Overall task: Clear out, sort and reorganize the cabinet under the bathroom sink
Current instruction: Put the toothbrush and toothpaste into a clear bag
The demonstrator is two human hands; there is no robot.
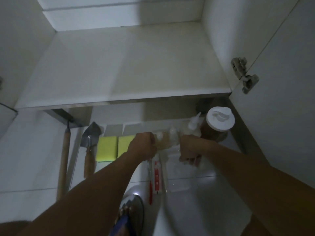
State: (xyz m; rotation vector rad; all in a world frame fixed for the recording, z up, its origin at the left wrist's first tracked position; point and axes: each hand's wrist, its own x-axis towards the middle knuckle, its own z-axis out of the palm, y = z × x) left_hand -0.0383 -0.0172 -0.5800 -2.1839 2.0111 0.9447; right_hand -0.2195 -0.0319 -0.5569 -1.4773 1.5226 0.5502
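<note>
Cabinet (pixel 119 65) under the sink is sitting wide open at the top of the view, its white floor shelf showing bare, with the door (pixel 281 82) swung out on the right and its metal hinge (pixel 245 75) showing. Everything else is lying on the tiled floor (pixel 25 150) just in front of it.

Both arms are reaching down to a clear plastic tray (pixel 180 169) on the floor. The left hand (pixel 143 145) is curling closed around the tray's far-left corner, and the right hand (pixel 190 150) is gripping its right edge, fingers wrapped over the rim. It's blurry, so I can't tell exactly what else the fingers are touching.

A row of small clear bottles with white caps (pixel 172 135) is standing between the two hands, and a squeeze bottle with a pointed nozzle (pixel 194 123) is sitting just behind the right hand. Beside that, a brown jar with a white lid (pixel 219 120) is standing near the door.

Two yellow sponges (pixel 106 147) are lying side by side left of the left hand. Further left, a small metal trowel with a wooden handle (pixel 90 140) and a long wooden handle (pixel 64 154) are lying on the tiles. A red toothbrush (pixel 150 184) and a toothpaste tube (pixel 157 176) are lying just left of the tray.
</note>
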